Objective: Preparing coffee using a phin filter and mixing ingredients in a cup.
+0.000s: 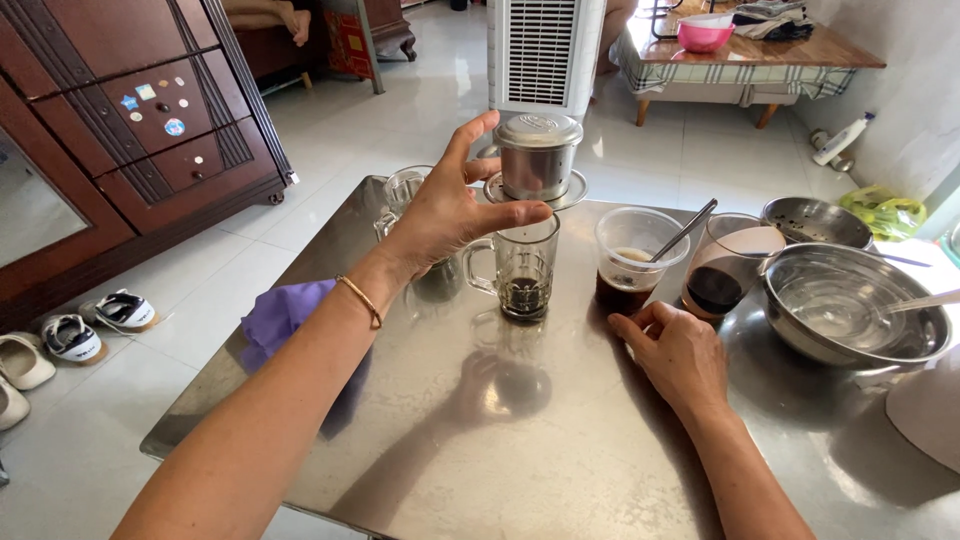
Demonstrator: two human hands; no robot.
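The metal drip filter (538,158) was seated upright on the glass mug (524,270), its long axis vertical, lid on and saucer-like base resting on the mug's rim. It was gripped at that base by the left hand (447,205), thumb and fingers closed on it. The right hand (676,350) was laid loosely curled and empty on the steel table (520,440), right of the mug and farther off. Dark coffee was seen in the mug's bottom.

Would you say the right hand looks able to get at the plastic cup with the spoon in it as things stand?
Probably yes: the right hand rests on the steel table just in front of the plastic cup, with nothing between them.
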